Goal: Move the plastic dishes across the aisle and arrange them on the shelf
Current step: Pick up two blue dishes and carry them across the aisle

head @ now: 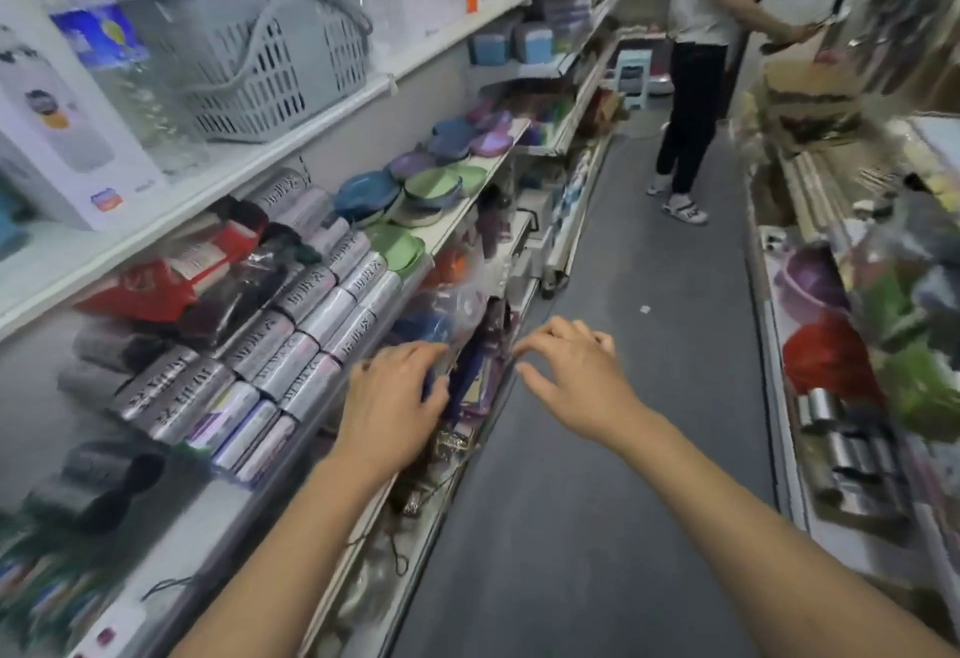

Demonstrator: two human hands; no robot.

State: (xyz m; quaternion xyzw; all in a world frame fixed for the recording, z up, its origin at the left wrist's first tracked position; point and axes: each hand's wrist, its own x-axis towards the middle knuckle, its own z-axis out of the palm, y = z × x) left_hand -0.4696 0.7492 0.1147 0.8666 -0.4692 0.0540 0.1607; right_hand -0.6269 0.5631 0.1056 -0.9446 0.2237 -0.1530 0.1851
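Note:
Blue (366, 195), green (434, 184) and purple (491, 140) plastic dishes lie in stacks along the middle shelf (467, 221) on the left side of the aisle. More green dishes (397, 244) sit at the shelf's near end. My left hand (395, 397) reaches out below that shelf's edge, fingers relaxed, touching dark blue and purple goods hanging there. My right hand (571, 374) hovers over the aisle floor with fingers spread, holding nothing. The view is blurred by motion.
Silver-wrapped rolls (291, 345) fill the near left shelf, with a grey basket (260, 60) above. A person in a white top (696, 70) stands up the aisle. The right shelf holds purple and red bowls (821, 319) and steel cups (852, 455). Grey floor (623, 449) runs between.

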